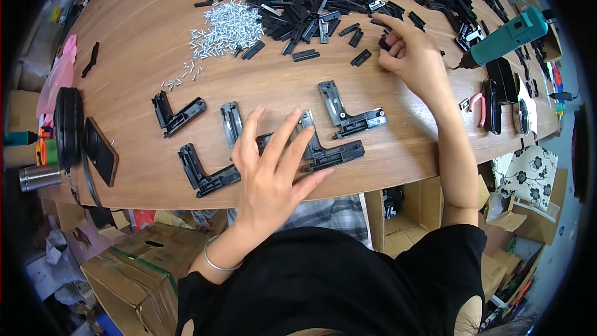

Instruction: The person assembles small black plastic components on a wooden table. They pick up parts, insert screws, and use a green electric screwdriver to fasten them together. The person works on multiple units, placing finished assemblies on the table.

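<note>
My left hand [268, 171] lies spread over the L-shaped black parts in front of me, fingers apart. Beneath its fingers an L-shaped part with a metal strip [231, 126] is partly covered. Another L-shaped bracket [336, 154] shows beside the fingertips, and a third [205, 177] sits left of the hand. Farther out lie a small L-shaped part [177, 115] and one with screws or pins [354, 121]. At the near edge of the black pile my right hand [413, 56] has its fingers curled round a small black plastic piece [384, 43], mostly hidden.
Small silver screws [227, 28] are heaped beside the black plastic parts [305, 0]. A teal electric screwdriver [507, 37] rests at the right, near pink-handled pliers [477, 101]. A phone [99, 151] and a black case [68, 127] are at the left. Cardboard boxes [134, 270] stand below the table.
</note>
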Motion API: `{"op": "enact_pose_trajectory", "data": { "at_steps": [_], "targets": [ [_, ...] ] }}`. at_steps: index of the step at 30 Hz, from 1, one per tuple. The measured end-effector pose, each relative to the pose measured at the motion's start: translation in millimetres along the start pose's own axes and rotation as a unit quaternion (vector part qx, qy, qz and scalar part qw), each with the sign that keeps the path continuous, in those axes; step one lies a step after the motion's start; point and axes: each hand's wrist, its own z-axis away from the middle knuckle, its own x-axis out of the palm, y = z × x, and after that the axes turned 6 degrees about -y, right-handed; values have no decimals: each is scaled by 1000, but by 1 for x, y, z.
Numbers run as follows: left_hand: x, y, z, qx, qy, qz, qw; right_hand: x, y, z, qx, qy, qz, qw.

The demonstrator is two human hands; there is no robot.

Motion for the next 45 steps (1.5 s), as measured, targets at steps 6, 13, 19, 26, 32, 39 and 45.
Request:
{"op": "enact_pose_trajectory", "data": {
  "at_steps": [6,13,19,26,32,39,45],
  "targets": [
    [0,-2,-1,-17,0,25,1000,-18,-11,21,32,-99,-372,922],
    [1,-4,1,-18,16,56,998,6,-61,88,-160,-130,-207,956],
    [0,-6,1,-17,6,57,998,20,-62,95,-201,-93,-129,967],
    [-1,-5,1,-25,-12,64,998,15,-63,90,-256,-124,-67,956],
    [-1,-7,3,-9,-23,49,999,4,-64,68,-298,-212,-72,928],
    [-1,-5,3,-11,-1,34,999,19,-33,-9,-282,-6,26,959],
    [1,-5,3,-11,3,29,1000,34,-43,-30,-313,-41,12,949]
  ]
}}
